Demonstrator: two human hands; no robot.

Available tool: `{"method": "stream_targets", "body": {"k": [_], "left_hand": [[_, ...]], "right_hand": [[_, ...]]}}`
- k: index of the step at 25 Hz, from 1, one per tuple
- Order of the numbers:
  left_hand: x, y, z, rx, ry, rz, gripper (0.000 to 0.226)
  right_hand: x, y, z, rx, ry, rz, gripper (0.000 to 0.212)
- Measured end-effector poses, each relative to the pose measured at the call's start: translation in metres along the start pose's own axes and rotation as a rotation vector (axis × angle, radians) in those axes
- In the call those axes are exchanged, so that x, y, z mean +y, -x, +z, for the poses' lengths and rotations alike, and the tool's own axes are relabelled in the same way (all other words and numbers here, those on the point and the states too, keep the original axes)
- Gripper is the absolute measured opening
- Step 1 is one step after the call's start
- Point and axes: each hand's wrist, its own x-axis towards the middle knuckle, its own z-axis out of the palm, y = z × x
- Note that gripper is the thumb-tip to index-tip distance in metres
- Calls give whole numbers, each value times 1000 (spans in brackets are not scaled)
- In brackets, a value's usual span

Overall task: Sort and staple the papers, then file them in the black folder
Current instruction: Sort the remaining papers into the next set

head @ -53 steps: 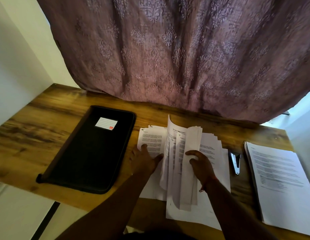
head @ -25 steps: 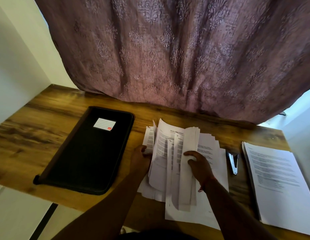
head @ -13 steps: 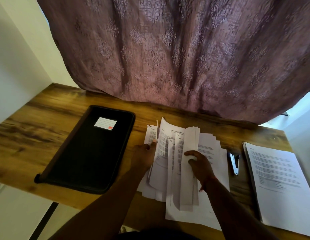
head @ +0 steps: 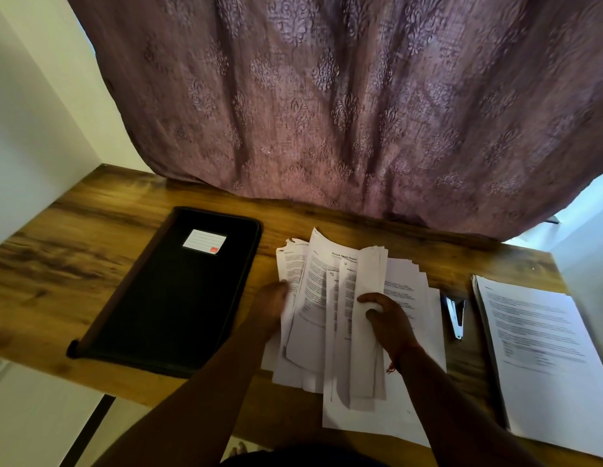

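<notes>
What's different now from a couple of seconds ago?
The left hand left the flat page, slid under a curled sheet of the loose papers and turned it leftward. The right hand stays gripping the folded-over sheets. Black folder, stapler and right stack unmoved.

Both forearms are bare, with no sleeves in sight. The right hand [head: 391, 323] has a thin red thread tied at its wrist (loose ends dangle). The left hand [head: 271, 306] is unadorned.

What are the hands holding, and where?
Both grip loose papers: right hand pinches turned-up sheets mid-length; left hand grips a sheet's left edge.
</notes>
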Motion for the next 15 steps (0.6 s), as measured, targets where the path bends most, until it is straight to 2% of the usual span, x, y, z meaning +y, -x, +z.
{"method": "stream_targets", "body": {"k": [2, 4, 8, 12, 15], "left_hand": [[9, 6, -1, 66, 32, 12, 31], [21, 9, -1, 137, -39, 49, 32], [64, 22, -18, 236, -16, 114, 27], [127, 50, -33, 488, -411, 473, 34], [158, 76, -31, 489, -343, 711, 28]], "right_hand": [[-2, 1, -1, -10, 12, 2, 25], [-8, -1, -2, -21, 44, -4, 23], [-27, -7, -2, -69, 150, -6, 20], [-35, -11, 0, -105, 185, 39, 21], [-38, -8, -5, -91, 173, 56, 22]]}}
